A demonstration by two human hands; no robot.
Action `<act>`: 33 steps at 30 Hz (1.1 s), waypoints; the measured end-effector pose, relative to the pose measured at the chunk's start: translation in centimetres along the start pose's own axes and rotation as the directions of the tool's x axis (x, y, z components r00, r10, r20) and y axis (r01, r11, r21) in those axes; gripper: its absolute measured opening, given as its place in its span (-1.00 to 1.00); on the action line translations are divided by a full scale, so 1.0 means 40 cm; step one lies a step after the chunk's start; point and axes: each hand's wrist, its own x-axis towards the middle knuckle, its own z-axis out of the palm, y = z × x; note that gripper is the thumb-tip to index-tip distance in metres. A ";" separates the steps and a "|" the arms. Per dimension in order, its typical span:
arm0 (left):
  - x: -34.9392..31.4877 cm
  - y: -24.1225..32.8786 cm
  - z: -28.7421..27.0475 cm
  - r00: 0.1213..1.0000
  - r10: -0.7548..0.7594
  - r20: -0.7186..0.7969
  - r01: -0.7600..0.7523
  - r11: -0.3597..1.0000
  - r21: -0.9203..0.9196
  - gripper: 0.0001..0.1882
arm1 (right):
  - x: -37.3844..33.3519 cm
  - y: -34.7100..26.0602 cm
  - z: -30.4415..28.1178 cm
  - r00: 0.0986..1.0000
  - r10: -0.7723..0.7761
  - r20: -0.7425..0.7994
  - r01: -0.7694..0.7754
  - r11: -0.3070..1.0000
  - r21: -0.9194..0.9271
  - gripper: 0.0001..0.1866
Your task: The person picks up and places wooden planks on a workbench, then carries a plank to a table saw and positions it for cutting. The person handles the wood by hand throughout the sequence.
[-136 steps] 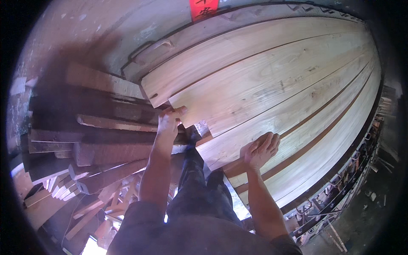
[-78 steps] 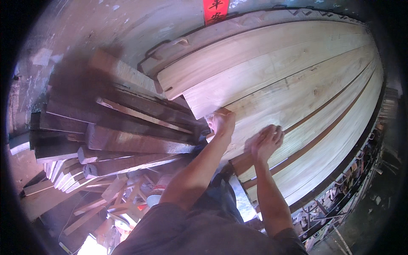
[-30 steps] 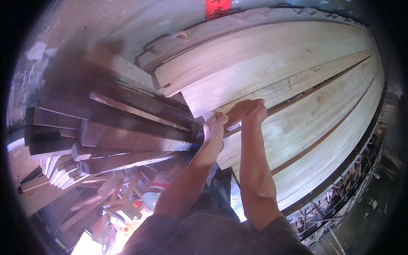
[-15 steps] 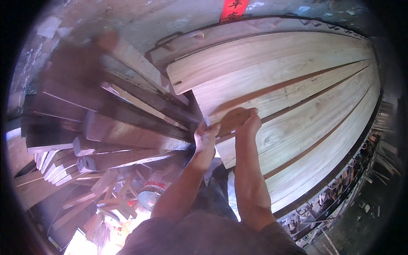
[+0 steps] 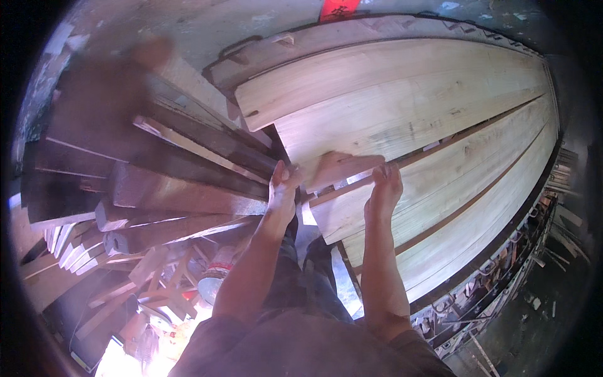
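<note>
Pale wooden planks (image 5: 402, 119) lie side by side on a long support, narrow dark gaps between some of them. My left hand (image 5: 282, 185) is closed by the left end of the middle plank, fingers curled; whatever they hold is hidden. Along that plank's near edge, my right hand (image 5: 384, 188) has bent fingers closed at the rim, beside the gap. A brown shadow falls on the wood between both hands. Nearer to me lies another plank (image 5: 427, 188), with a thin gap below it.
To the left, thick dark beams (image 5: 182, 188) and boards fan out in a stack. A bucket (image 5: 210, 286) stands on the floor among wood offcuts. A rack (image 5: 465, 314) full of scraps runs under the near side. A red paper strip (image 5: 339, 9) hangs on the wall behind.
The middle plank has slid away from me against the far one, closing the gap between them. My hands have moved apart, the left one leftward and the right one rightward.
</note>
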 end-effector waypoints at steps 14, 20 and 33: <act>0.067 0.052 0.076 0.998 0.038 -0.059 -0.028 0.987 0.159 -0.61 | 0.225 -0.012 0.038 0.930 0.364 -0.059 -0.248 0.735 0.632 -0.72; 0.046 0.077 0.109 0.995 0.010 -0.100 0.004 0.989 0.149 -0.59 | 0.153 -0.043 0.102 0.928 0.320 -0.188 -0.168 0.813 0.558 -0.64; 0.082 0.106 0.075 0.997 -0.065 -0.049 0.075 0.963 0.261 -0.71 | 0.271 0.076 0.056 0.953 0.215 -0.214 -0.114 0.908 0.403 -0.67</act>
